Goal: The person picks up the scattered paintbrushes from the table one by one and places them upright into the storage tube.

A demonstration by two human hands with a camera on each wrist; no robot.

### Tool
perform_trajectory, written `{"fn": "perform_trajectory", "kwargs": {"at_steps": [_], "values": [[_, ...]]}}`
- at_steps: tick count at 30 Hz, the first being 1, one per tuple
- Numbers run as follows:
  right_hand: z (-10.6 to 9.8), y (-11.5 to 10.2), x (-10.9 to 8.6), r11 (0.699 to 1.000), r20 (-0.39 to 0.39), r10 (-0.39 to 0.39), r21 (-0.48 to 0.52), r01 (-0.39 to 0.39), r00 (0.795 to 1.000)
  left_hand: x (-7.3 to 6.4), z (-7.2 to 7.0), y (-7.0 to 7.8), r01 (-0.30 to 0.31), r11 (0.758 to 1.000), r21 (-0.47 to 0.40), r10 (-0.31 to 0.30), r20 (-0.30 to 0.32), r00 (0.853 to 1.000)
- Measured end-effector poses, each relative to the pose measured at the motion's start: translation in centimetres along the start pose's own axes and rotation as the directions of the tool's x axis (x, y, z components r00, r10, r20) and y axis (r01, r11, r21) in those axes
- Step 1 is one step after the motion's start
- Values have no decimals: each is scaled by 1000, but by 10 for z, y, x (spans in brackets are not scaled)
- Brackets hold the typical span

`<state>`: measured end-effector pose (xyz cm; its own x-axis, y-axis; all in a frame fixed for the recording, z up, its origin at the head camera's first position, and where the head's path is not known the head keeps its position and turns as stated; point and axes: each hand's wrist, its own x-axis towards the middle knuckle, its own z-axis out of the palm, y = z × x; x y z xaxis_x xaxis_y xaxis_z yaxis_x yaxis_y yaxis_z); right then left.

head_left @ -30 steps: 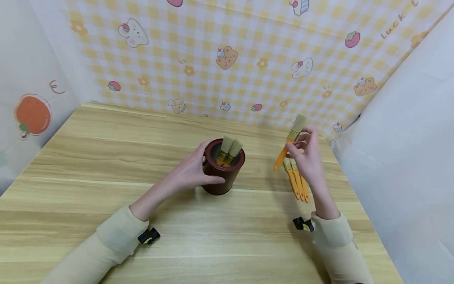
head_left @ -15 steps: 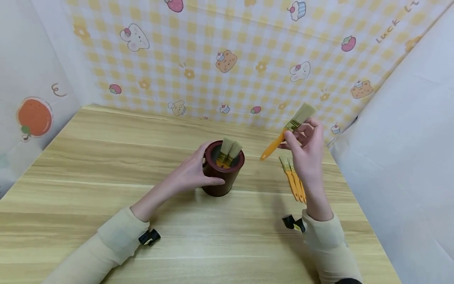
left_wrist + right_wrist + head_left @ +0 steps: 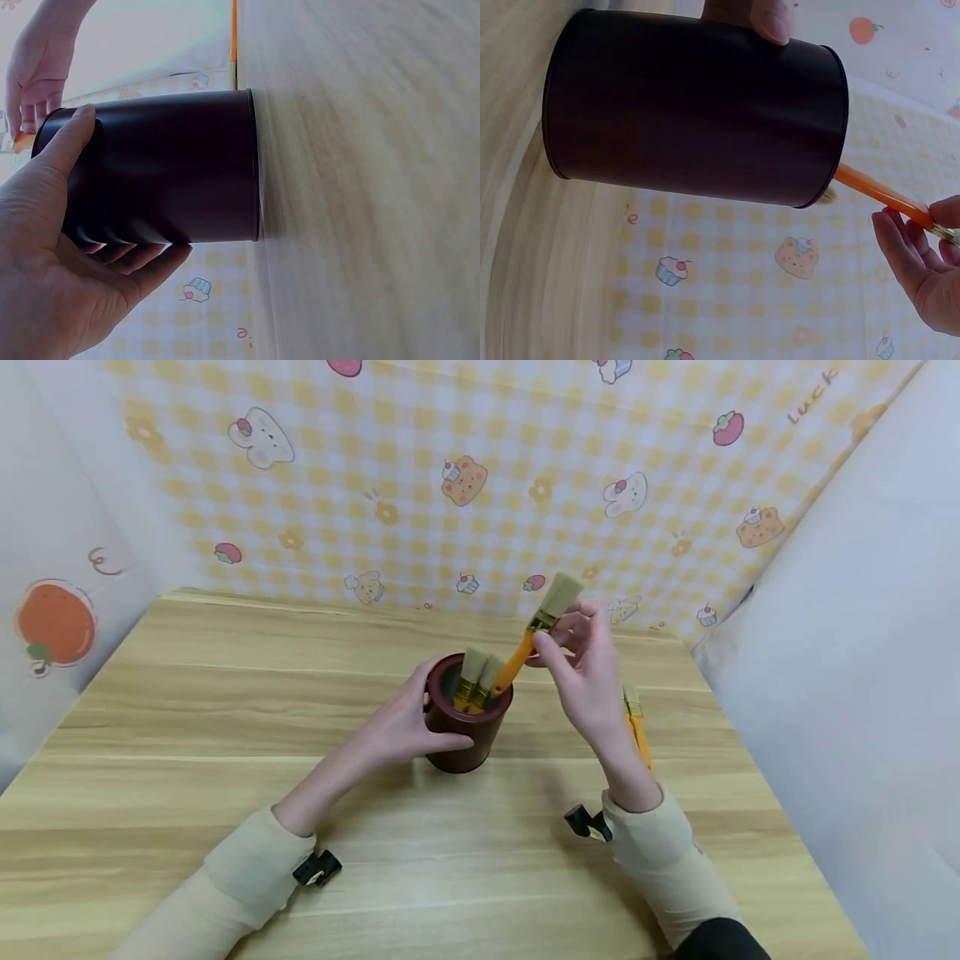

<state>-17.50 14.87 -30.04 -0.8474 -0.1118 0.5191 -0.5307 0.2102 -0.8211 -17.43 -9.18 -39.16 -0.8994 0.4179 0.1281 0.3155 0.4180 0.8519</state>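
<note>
Woodgrain tabletop (image 3: pixel 420 885) fills the lower view; behind it hangs a yellow-checked cloth (image 3: pixel 330 485) with cartoon prints, plus a white sheet (image 3: pixel 862 652) on the right side. Two cream sleeves, left sleeve (image 3: pixel 243 868) and right sleeve (image 3: pixel 652 843), reach in from the bottom. Dark brown can (image 3: pixel 486 728) stands upright on the tabletop near mid-frame, mouth up. Left grip (image 3: pixel 405 718), bare hand, is curled round the can's left side: thumb on the near face, fingers round the far side. Right grip (image 3: pixel 587 672) pinches the upper part of the held brush (image 3: pixel 519 655): bristles up, orange handle slanting down-left, its end at the can's mouth by the right of the rim. Can't tell if it touches the rim. Two more brushes (image 3: pixel 470 670) stand in the can, side by side, pale bristles above the rim. At least one loose brush (image 3: pixel 638 735) lies on the tabletop beyond the right wrist, partly hidden; can't count. Smallest: a black wrist unit (image 3: pixel 317 867) at each cuff.
</note>
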Motion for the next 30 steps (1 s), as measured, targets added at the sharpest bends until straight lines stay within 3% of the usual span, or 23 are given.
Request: {"fn": "perform_trajectory", "kwargs": {"at_steps": [7,11,16,30], "values": [[2,2,-2,978,83,23,-209,-5,996,1,0,1,-2,1000,-3,1,-6,1000],[2,4,-2,961,122,16,-275,18,992,1,0,0,-18,1000,1,18,-11,1000],[-1,5,-2,962,138,-4,-271,41,990,2,1,0,-9,1000,-14,9,-7,1000],[-26,10,3,972,42,-4,-235,14,999,2,1,3,66,998,-6,-66,8,998]]}}
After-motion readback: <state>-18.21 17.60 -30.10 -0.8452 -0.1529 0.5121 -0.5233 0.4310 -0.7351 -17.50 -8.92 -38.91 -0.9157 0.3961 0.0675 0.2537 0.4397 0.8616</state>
